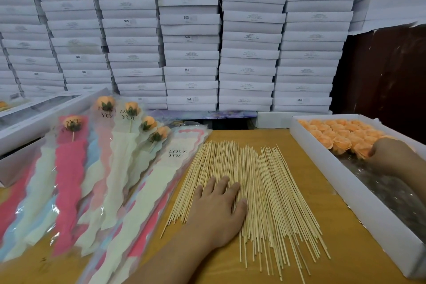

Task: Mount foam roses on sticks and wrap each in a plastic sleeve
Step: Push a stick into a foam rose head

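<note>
A spread pile of thin wooden sticks lies on the yellow table. My left hand rests flat on the sticks with straight fingers. At the right, a long white box holds several orange foam roses at its far end. My right hand is inside this box, fingers curled onto the nearest foam rose; its fingertips are hidden. On the left lie several finished roses in plastic sleeves, printed "LOVE YOU". An empty sleeve stack lies beside the sticks.
A wall of stacked white flat boxes fills the back. More white boxes sit at the far left. Clear crinkled plastic lines the near part of the rose box. Bare table shows between sticks and box.
</note>
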{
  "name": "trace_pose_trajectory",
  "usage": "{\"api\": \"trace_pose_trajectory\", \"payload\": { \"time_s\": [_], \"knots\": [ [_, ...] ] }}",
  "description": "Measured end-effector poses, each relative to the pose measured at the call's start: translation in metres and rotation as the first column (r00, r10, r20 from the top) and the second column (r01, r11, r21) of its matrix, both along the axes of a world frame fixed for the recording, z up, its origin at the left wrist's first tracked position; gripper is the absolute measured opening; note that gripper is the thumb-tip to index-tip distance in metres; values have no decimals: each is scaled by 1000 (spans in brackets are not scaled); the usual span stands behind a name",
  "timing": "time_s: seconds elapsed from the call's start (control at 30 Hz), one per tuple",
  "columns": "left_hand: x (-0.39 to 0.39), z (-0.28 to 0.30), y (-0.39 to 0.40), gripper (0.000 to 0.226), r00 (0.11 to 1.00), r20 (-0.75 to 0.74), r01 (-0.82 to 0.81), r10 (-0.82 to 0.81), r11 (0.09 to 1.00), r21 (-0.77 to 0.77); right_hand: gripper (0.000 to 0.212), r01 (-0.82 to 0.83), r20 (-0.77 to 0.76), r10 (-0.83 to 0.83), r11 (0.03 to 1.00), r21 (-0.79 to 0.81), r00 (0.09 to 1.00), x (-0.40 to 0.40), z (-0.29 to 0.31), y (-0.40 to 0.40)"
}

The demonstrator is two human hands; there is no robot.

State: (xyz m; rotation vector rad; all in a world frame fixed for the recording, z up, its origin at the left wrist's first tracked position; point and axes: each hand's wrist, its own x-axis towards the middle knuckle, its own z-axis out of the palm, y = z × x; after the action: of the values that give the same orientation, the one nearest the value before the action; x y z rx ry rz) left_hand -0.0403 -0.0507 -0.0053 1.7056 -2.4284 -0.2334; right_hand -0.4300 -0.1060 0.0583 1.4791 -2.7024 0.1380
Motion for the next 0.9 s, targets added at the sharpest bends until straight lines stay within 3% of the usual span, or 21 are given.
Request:
{"api": "trace_pose_trajectory", "payload": {
  "time_s": [0.17, 0.47, 0.6, 0.9],
  "knots": [
    [0, 0, 0, 61, 1000, -5, -2, 2, 1000, 2, 27, 5, -27, -5, 1000, -22, 1000, 6, 7, -2],
    [0, -1, -1, 61, 1000, -11, -1, 1, 1000, -2, 21, -15, 4, 16, 994, -104, 1000, -1, -2, -2],
    [1, -2, 0, 61, 1000, -12, 2, -2, 1000, -9, 62, -105, 96, 122, 980, -167, 988, -4, -8, -7],
    [0, 0, 1, 61, 1000, -8, 3, -3, 1000, -2, 50, -130, 161, 156, 978, -162, 975, -6, -13, -22]
  ]
}}
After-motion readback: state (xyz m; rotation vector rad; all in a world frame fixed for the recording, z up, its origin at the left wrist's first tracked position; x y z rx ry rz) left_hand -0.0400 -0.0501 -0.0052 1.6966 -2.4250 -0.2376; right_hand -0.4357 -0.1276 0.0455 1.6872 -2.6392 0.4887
